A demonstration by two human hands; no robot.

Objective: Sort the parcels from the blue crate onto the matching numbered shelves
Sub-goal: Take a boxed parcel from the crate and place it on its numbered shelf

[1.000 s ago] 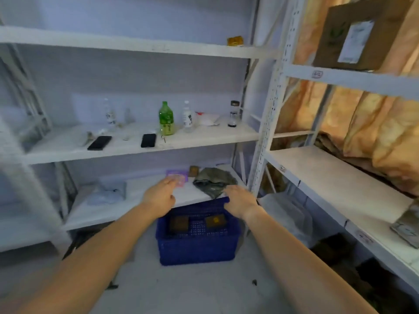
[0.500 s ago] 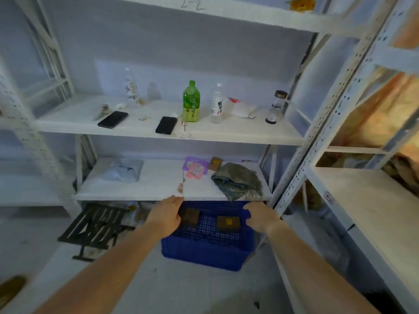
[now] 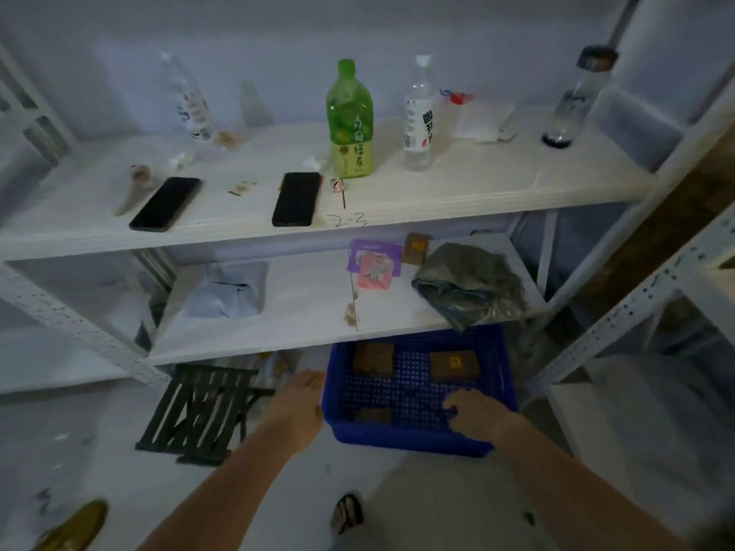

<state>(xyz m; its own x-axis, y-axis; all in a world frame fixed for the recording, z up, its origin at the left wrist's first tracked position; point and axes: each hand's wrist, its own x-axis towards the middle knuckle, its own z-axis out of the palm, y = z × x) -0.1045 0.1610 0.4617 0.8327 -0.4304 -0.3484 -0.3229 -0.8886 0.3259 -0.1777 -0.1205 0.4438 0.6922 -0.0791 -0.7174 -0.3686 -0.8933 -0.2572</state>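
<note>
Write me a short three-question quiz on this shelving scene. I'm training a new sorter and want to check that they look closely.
1. True or false: the blue crate stands on the lower shelf.
2. How many brown parcels show inside the crate? A) one B) three C) six
3. Fill in: the mark handwritten on the shelf edge below the green bottle reads ___.

Key: 1 false, it stands on the floor; 2 B; 3 2-3.
</note>
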